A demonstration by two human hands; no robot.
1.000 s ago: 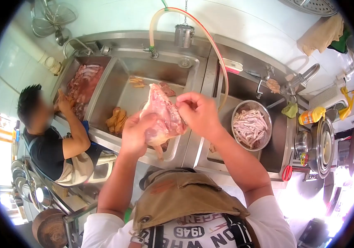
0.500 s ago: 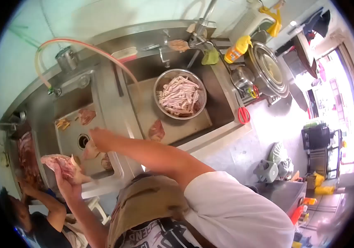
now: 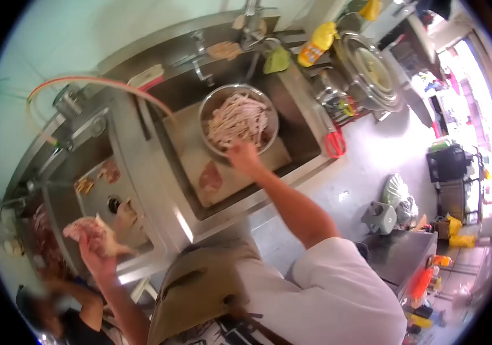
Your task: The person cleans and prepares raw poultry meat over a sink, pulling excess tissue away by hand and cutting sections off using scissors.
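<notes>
My left hand (image 3: 97, 260) is closed on a piece of raw meat (image 3: 93, 233), pink with pale skin, held over the near edge of the left sink. In the right sink stands a round steel bowl (image 3: 204, 127) heaped with long pale strips of raw meat or skin (image 3: 240, 118). My right hand (image 3: 242, 155) is at the bowl's near rim, fingers curled over the strips; what they hold, if anything, is hidden. Beside the bowl a flat reddish piece of meat (image 3: 210, 177) lies on the sink floor. More meat pieces (image 3: 110, 171) lie in the left sink near its drain.
Red-handled scissors (image 3: 335, 144) lie at the right sink's edge. Stacked steel basins (image 3: 369, 69) and a yellow bottle (image 3: 318, 45) stand farther right. A hose (image 3: 102, 80) arches over the left sink. At lower left, another person (image 3: 56, 310) works by a third basin holding meat.
My right hand has moved from the left sink to the bowl on the right. My left hand still holds its meat piece in nearly the same place. The view has shifted slightly.
</notes>
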